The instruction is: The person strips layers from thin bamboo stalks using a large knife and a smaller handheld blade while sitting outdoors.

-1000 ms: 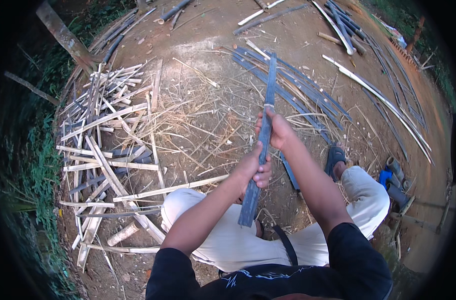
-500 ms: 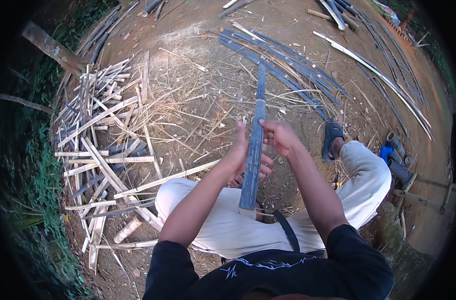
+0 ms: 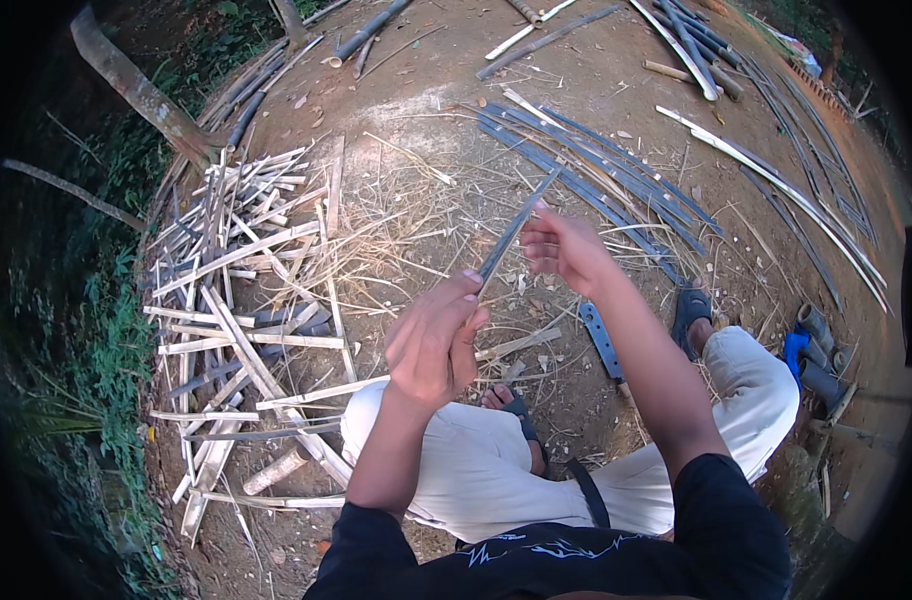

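Observation:
My left hand (image 3: 431,340) is closed around the lower end of a dark bamboo strip (image 3: 516,226), which slants up and away to the right, seen nearly edge-on. My right hand (image 3: 574,252) is beside the strip's upper part. Its thumb is raised near the edge and its fingers are loosely bent and apart, not wrapped round it. On the ground below my right forearm lies a knife with a wide bluish blade (image 3: 600,340) with holes in it; the forearm partly covers its handle. A pale split piece (image 3: 521,345) lies near my left foot.
A heap of pale split bamboo (image 3: 246,335) spreads at the left. Dark bamboo strips (image 3: 606,165) lie ahead, among thin shavings (image 3: 396,230). Long poles (image 3: 776,185) are at the right, with short bamboo tubes (image 3: 816,335) near my right knee. A tree trunk (image 3: 141,85) leans at the far left.
The strip has turned from its broad face to nearly edge-on and tilted rightward. My left hand has closed round its lower end; my right hand has loosened. The knife has come into view.

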Motion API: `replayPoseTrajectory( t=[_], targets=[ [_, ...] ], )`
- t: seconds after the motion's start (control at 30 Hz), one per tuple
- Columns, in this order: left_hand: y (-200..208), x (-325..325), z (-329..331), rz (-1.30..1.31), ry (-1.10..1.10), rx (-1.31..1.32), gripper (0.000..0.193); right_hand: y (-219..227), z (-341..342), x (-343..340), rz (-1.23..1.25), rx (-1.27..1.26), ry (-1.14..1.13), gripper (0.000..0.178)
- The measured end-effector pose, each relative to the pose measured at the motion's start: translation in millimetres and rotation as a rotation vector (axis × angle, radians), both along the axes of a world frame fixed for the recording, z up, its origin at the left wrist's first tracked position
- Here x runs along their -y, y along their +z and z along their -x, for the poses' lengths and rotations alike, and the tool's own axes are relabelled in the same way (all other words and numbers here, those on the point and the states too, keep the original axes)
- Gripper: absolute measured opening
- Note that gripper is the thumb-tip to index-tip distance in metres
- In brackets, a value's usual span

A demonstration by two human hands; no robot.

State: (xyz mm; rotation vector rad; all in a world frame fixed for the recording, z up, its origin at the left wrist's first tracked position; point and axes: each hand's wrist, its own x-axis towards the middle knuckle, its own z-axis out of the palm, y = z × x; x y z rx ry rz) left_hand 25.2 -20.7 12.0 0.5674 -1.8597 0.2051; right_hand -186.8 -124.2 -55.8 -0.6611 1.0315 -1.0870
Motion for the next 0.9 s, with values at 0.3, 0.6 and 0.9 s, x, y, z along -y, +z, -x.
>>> replayPoseTrajectory(
  t=[0.3, 0.6, 0.9],
  targets=[
    [-19, -47, -2, -0.462, 0.371, -0.212, 0.025, -299, 146, -166, -0.249, -1.679, 0.586, 0.046],
    [-39, -64, -11, -0.384, 0.351, -0.089, 0.022, -331, 156, -182, -0.444, -1.718, 0.521, 0.059],
    [-55, -73, 1, -0.283, 0.109, -0.079, 0.037, -240, 124, -173, -0.29, -1.458, 0.041, 0.048]
  ],
)
